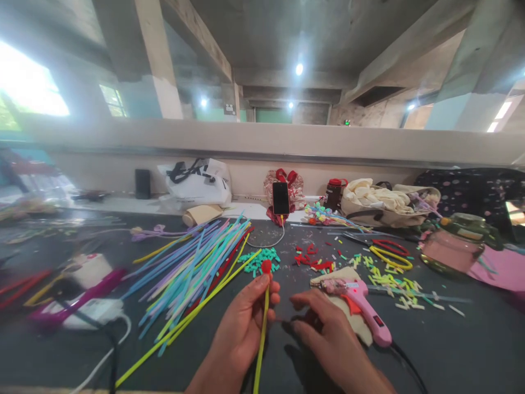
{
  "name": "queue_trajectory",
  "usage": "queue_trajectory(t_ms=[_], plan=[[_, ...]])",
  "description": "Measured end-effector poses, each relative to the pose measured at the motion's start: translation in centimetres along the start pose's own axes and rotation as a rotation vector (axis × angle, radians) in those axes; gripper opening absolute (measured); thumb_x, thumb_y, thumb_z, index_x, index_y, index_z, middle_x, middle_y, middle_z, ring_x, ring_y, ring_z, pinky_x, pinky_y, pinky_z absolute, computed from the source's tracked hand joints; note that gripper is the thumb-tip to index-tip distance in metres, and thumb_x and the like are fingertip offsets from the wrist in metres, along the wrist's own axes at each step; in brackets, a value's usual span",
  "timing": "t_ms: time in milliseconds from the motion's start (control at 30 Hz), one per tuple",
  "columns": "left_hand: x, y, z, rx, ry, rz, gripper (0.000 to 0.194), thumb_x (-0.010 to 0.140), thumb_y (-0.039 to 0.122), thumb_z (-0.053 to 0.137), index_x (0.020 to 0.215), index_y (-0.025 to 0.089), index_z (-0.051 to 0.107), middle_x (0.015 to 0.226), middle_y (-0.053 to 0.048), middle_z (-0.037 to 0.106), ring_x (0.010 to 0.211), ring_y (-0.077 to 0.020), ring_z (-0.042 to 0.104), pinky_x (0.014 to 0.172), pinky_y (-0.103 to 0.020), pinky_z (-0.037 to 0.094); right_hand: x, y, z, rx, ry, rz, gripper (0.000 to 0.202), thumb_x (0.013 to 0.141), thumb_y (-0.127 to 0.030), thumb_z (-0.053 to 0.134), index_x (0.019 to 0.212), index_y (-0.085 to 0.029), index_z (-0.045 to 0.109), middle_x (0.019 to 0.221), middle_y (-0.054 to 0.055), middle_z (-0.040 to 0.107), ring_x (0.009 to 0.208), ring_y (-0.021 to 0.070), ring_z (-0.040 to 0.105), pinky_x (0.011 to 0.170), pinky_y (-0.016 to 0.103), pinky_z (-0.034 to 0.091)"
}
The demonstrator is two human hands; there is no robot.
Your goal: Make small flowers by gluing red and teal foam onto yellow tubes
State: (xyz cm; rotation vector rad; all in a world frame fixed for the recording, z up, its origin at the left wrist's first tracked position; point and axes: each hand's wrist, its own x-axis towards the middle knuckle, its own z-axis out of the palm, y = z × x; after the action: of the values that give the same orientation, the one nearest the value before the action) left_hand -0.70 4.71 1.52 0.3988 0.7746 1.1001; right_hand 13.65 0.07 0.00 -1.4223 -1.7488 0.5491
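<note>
stems (200,273) beside left grip (241,317) around yellow stem (262,334), right grip (328,334) free, glue gun (363,301) near, green snippets (262,260) beyond

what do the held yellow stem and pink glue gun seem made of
Yellow stem: probably chenille, matte, from its soft-looking edges; any wire core is hidden. Pink glue gun: likely hard plastic, smooth with slight sheen, from its even-coloured, moulded-looking body.
</note>
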Motion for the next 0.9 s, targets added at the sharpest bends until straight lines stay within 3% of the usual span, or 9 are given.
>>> queue_trajectory(t_ms=[167,333,467,567,767,900], plan=[[0.0,0.5,-0.3,-0.031,-0.003,-0.015,0.004,0.074,0.013,0.054,0.074,0.011,0.058,0.059,-0.001,0.061,0.043,-0.0060,0.056,0.033,-0.012,0.043,0.9,-0.7,0.4,-0.092,-0.119,0.001,0.036,0.063,-0.007,0.054,0.095,-0.022,0.058,0.085,0.001,0.056,0.071,0.0139,0.054,0.062,0.023,0.039],[0.1,0.7,-0.9,-0.069,-0.007,-0.040,0.006,0.075,0.013,0.052,0.077,0.011,0.058,0.059,-0.001,0.060,0.042,-0.0061,0.055,0.033,-0.013,0.043,1.9,-0.4,1.4,-0.321,-0.251,-0.043,0.031,0.068,-0.020,0.056,0.098,-0.025,0.057,0.088,0.001,0.054,0.074,0.0149,0.054,0.060,0.022,0.035],[0.2,0.8,-1.3,-0.070,-0.028,-0.040,0.005,0.075,0.013,0.053,0.075,0.011,0.058,0.059,-0.002,0.061,0.044,-0.0068,0.055,0.033,-0.014,0.043,2.6,0.3,2.1,-0.471,-0.272,-0.082,0.010,0.074,-0.025,0.052,0.079,-0.023,0.060,0.079,0.000,0.056,0.066,0.0136,0.054,0.053,0.022,0.031],[0.3,1.2,-1.7,-0.052,-0.012,0.005,0.005,0.074,0.013,0.054,0.074,0.011,0.059,0.059,-0.002,0.061,0.043,-0.0064,0.055,0.033,-0.013,0.042,2.4,0.5,1.8,-0.495,-0.259,-0.076,0.010,0.076,-0.020,0.047,0.073,-0.020,0.056,0.074,0.000,0.056,0.064,0.0132,0.054,0.053,0.023,0.030],[0.2,2.5,-2.5,0.034,0.070,0.170,0.010,0.071,0.015,0.058,0.080,0.017,0.061,0.068,-0.002,0.064,0.052,-0.0092,0.059,0.038,-0.015,0.046,-0.7,0.1,-1.4,-0.244,-0.118,0.043,0.013,0.080,-0.023,0.043,0.068,-0.019,0.047,0.066,-0.002,0.051,0.061,0.0121,0.048,0.055,0.023,0.032],[0.2,2.9,-2.6,0.059,0.065,0.211,0.013,0.069,0.017,0.060,0.082,0.019,0.062,0.083,-0.003,0.064,0.061,-0.0100,0.060,0.041,-0.015,0.047,-3.7,1.2,-3.1,0.197,-0.180,0.318,0.021,0.084,-0.034,0.036,0.071,-0.020,0.045,0.054,-0.005,0.043,0.046,0.0088,0.043,0.043,0.019,0.032]])
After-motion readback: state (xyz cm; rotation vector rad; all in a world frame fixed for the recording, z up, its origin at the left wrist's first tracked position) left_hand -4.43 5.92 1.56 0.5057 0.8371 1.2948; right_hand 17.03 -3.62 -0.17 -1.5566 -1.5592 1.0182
